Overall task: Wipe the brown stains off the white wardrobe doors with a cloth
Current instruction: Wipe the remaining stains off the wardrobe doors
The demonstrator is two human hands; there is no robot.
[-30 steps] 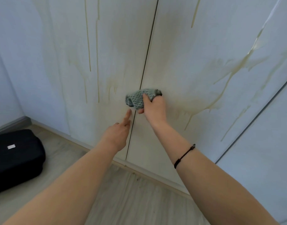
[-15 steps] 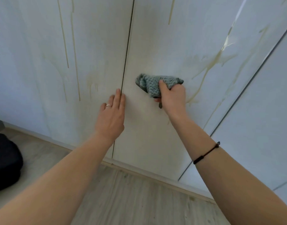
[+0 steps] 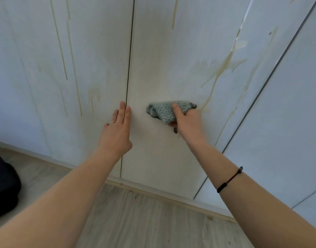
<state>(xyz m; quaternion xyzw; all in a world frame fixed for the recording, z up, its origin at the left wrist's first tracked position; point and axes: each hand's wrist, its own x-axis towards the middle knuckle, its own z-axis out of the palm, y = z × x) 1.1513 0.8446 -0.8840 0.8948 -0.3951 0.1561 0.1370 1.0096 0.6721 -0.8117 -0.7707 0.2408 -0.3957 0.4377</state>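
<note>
Two white wardrobe doors fill the view, split by a dark vertical gap (image 3: 129, 72). Thin brown drip lines (image 3: 61, 49) run down the left door (image 3: 37, 86). A branching brown stain (image 3: 219, 72) streaks the right door (image 3: 162, 51). My right hand (image 3: 186, 120) grips a crumpled grey-green knitted cloth (image 3: 164, 110) and holds it against the right door, just left of the stain's lower end. My left hand (image 3: 117, 129) lies flat with straight fingers on the left door's edge beside the gap.
A pale wood skirting strip (image 3: 153, 193) runs under the doors above a light wood-look floor (image 3: 144, 222). A black soft case (image 3: 3, 185) lies on the floor at the far left. A further white panel (image 3: 287, 122) stands at the right.
My left hand went from pointing with one finger to lying flat on the left door. My right hand carried the cloth from the gap rightwards onto the right door, then lower.
</note>
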